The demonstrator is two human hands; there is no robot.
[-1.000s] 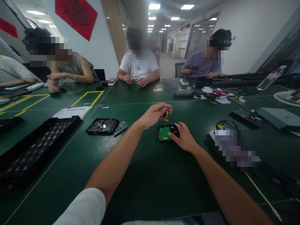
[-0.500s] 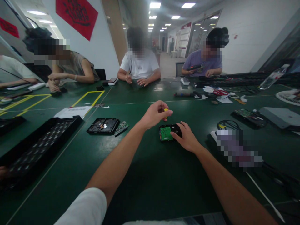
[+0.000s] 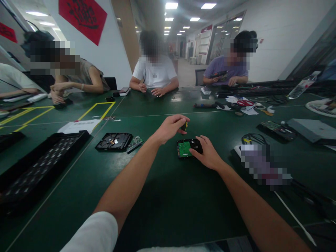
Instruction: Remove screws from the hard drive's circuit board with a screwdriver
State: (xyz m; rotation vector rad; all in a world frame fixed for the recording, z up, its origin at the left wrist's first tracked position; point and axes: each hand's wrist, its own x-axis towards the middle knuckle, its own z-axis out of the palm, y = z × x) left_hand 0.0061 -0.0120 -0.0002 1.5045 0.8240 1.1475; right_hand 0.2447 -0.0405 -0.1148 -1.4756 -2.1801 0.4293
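left hand: raised, fingers curled | right hand: lower, palm-down (thumb splayed)

black-and-green hard drive, apparently flat, on green tabletop

The table is dark green, crossed by thin pale lines and yellow stripes that form box outlines. The hard drive is black with a bright green board; the small tool shows yellow and black. White marks run in rows along the black tray. The poster is red with black writing, the box grey, the sleeve white, one co-worker's shirt purple.
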